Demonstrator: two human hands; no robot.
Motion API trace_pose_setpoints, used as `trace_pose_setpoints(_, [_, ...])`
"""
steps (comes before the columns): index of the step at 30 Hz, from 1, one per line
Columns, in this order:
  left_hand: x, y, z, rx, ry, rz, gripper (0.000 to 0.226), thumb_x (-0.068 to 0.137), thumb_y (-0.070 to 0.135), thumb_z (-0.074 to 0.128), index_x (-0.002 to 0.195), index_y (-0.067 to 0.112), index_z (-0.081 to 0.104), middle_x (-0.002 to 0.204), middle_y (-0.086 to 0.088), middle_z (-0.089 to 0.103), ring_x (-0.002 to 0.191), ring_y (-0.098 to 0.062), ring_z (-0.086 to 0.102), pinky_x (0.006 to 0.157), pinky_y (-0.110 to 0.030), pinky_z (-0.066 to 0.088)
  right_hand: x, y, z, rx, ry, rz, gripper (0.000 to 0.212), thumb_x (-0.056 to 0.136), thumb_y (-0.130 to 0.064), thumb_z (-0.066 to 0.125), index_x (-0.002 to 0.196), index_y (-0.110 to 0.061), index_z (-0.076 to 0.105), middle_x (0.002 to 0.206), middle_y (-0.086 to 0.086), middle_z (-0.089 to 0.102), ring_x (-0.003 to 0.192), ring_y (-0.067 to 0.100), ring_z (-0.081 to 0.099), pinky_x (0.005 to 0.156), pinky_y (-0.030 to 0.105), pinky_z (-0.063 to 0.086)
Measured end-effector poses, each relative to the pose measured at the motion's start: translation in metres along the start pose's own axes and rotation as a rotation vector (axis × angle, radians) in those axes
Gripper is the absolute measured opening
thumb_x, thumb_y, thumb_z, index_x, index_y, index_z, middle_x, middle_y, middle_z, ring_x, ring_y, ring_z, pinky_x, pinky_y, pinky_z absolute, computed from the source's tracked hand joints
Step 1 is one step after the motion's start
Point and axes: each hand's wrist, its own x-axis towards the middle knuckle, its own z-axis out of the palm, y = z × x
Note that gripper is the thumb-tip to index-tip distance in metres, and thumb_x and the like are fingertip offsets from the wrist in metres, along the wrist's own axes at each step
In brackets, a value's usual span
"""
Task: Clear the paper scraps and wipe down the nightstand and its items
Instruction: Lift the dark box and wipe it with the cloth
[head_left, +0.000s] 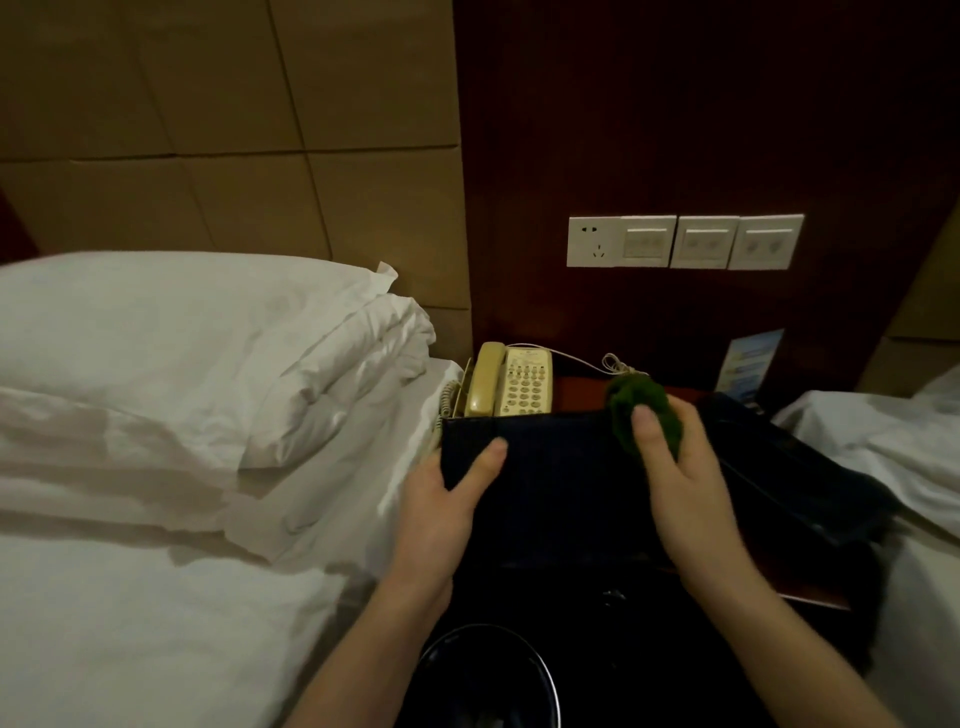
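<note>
so the left hand has a dark folder by its left edge, thumb on the front and the other fingers hidden behind, held up above the desk in front of the phone. the right hand has its fingers curled tight around a bunched green cloth, pressed against the folder's top right corner. the folder looks like a stiff, flat, fairly light board with a smooth cover, so i'd guess it slides under a wipe unless it's braced at the edge like this. the cloth is soft and squashy, so any grip works. can't spot paper scraps from here; a bin sits below.
</note>
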Motion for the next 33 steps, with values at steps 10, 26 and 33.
trace_pose_setpoints(10, [-0.006, -0.011, -0.013, 0.082, -0.013, 0.073, 0.023, 0.096, 0.031, 0.075, 0.11, 0.013, 0.078, 0.1, -0.003, 0.082, 0.095, -0.021, 0.08, 0.072, -0.029, 0.062, 0.001, 0.007, -0.001, -0.002, -0.044, 0.027, 0.032, 0.099, -0.05, 0.055, 0.128, -0.037, 0.059, 0.113, -0.013, 0.068, 0.102, 0.0, 0.064, 0.085, 0.026, 0.05])
trace_pose_setpoints(26, [0.001, 0.006, -0.044, 0.12, -0.449, -0.266, 0.044, 0.078, 0.027, 0.093, 0.118, 0.016, 0.079, 0.12, -0.012, 0.078, 0.109, -0.028, 0.075, 0.094, -0.038, 0.06, 0.029, -0.011, -0.018, -0.199, -0.297, -0.088, 0.025, 0.096, -0.046, 0.059, 0.119, -0.037, 0.062, 0.106, -0.008, 0.072, 0.096, 0.002, 0.068, 0.08, 0.025, 0.054])
trace_pose_setpoints(33, [0.002, 0.022, -0.016, 0.275, -0.533, -0.145, 0.028, 0.103, 0.038, 0.063, 0.124, 0.022, 0.073, 0.118, -0.006, 0.078, 0.111, -0.026, 0.075, 0.104, -0.047, 0.057, 0.023, -0.026, -0.004, -0.183, -0.618, -0.16, 0.029, 0.098, -0.033, 0.063, 0.127, -0.036, 0.063, 0.115, -0.013, 0.072, 0.104, 0.005, 0.07, 0.081, 0.028, 0.058])
